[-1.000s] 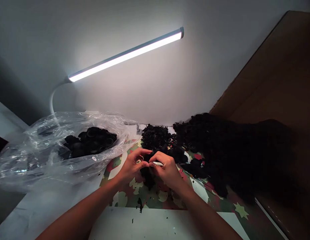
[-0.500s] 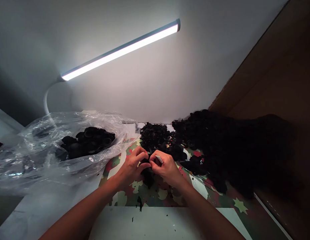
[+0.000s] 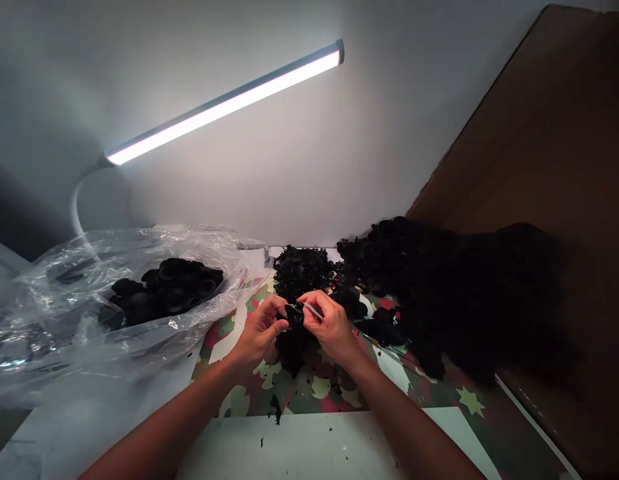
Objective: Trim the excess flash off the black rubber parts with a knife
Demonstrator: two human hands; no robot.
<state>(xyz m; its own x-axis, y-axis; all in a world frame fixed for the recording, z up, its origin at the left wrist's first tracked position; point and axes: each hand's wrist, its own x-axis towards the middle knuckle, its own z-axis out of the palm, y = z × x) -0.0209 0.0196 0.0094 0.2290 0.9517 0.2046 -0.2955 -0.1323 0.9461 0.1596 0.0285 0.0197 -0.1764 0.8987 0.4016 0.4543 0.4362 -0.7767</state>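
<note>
Between thumb and fingers my left hand (image 3: 263, 328) pinches a small black rubbery-looking piece (image 3: 292, 315), whose exact kind I cannot make out. My right hand (image 3: 331, 324) is closed around a thin whitish pen-like tool (image 3: 313, 311), its tip pointing toward the black piece; whether it touches is too small to tell. Beneath the hands lie dark scraps (image 3: 290, 357) on a patterned sheet (image 3: 239, 400). Just beyond them rises a heap of small black trimmings (image 3: 302, 267).
A clear plastic bag (image 3: 54, 300) at left holds black round parts (image 3: 169, 287). On the right, a large pile of black parts (image 3: 439, 287) spreads against a cardboard box (image 3: 569, 147). A lit bar lamp (image 3: 229, 103) on a bent neck hangs above.
My hands have drawn slightly apart, and the black piece shows more clearly in my left hand. The tool in my right hand lies at a flatter angle. The whole view has shifted a little.
</note>
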